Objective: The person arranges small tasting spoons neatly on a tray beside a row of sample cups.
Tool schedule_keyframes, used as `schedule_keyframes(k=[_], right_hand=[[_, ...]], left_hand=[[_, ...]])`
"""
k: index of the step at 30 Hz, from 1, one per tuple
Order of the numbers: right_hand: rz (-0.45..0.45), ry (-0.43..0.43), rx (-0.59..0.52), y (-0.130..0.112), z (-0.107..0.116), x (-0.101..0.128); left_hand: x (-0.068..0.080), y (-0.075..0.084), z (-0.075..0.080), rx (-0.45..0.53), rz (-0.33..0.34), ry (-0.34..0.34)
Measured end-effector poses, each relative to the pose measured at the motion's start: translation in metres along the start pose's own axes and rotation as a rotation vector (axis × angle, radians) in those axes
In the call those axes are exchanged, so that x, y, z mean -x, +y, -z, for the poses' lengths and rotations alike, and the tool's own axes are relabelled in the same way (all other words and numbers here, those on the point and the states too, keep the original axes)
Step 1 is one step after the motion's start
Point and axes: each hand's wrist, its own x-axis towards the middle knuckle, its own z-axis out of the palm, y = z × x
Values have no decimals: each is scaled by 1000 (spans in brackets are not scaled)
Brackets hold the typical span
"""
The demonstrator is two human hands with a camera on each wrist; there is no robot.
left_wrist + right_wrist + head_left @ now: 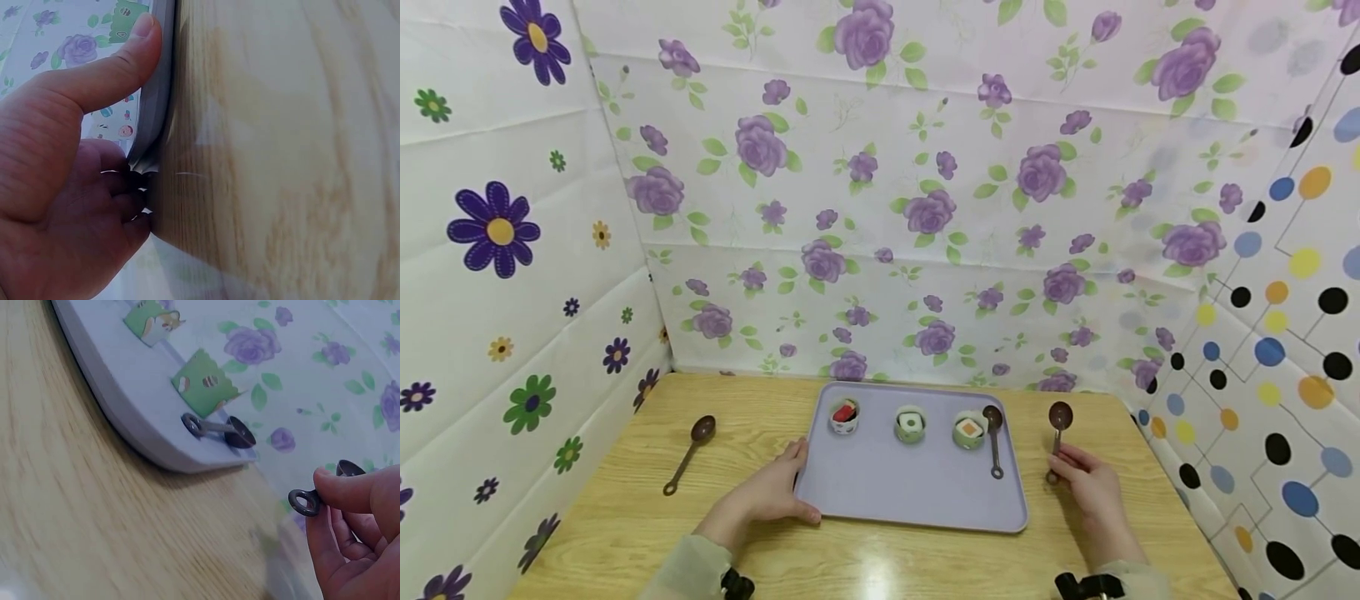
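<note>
The right hand (1093, 492) pinched a brown spoon (1058, 433) by its handle, just right of the tray (917, 500) on the counter (625, 525). The left hand (767, 496) gripped the tray's left edge. A loose pinch could have dropped the spoon; tugging might have tipped the cups (910, 425).

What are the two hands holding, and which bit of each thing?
The right hand pinches a brown spoon by its handle, near the ring end. The left hand grips the purple tray at its left edge, thumb on top.
</note>
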Motion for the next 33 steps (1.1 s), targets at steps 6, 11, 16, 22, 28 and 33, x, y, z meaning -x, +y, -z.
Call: schedule_keyframes(k=[6,11,16,22,28,33], right_hand=[[8,-61,-7,-7,-14,7],[11,-91,-23,-13,-27,11],[22,-118,-60,-19,-42,15],[48,-143,7,-24,-61,21],[56,-159,58,-21,-77,20],[63,-186,72,-16,-90,23]], left_hand=[[-1,-2,-1,-5,1,0],[0,-1,-1,-4,8,3],[0,0,-1,-7,3,4],[0,-1,-2,-15,-2,5],[-1,-2,-1,-13,-3,1],[-2,-3,-2,-10,2,3]])
